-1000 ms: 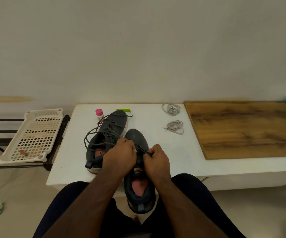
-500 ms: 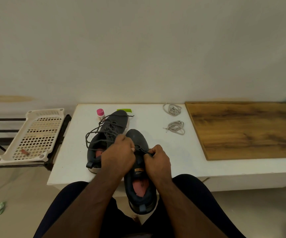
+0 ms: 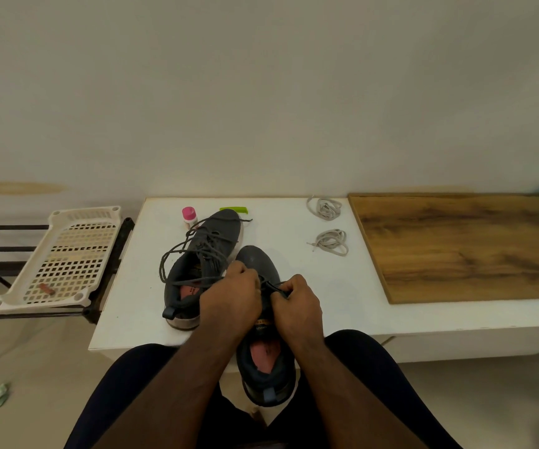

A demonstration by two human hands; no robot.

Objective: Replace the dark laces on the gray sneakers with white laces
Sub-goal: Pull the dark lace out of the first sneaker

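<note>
White table [image 3: 326, 306] against a plain wall, seen from above. Fingers of the right hand [image 3: 297, 306] are curled, pinching a loop of dark lace [image 3: 273, 286] over the near sneaker [image 3: 261, 264]; fingers of the left hand [image 3: 232, 301] are curled on the same lace just beside it, knuckles closer to the right hand than a second ago. The near sneaker lies toe away, heel overhanging the near table edge between the knees. The far sneaker [image 3: 216, 241] stays to its left, touching it, its loosened dark lace [image 3: 177, 257] spread in loops. Two coiled white laces [image 3: 331, 243] lie unmoved at right, beside a wooden board [image 3: 469, 247]. A pink-capped bottle [image 3: 189, 216] and green item [image 3: 234, 209] stand far left; a perforated tray [image 3: 67, 254] rests on a rack beyond the table
</note>
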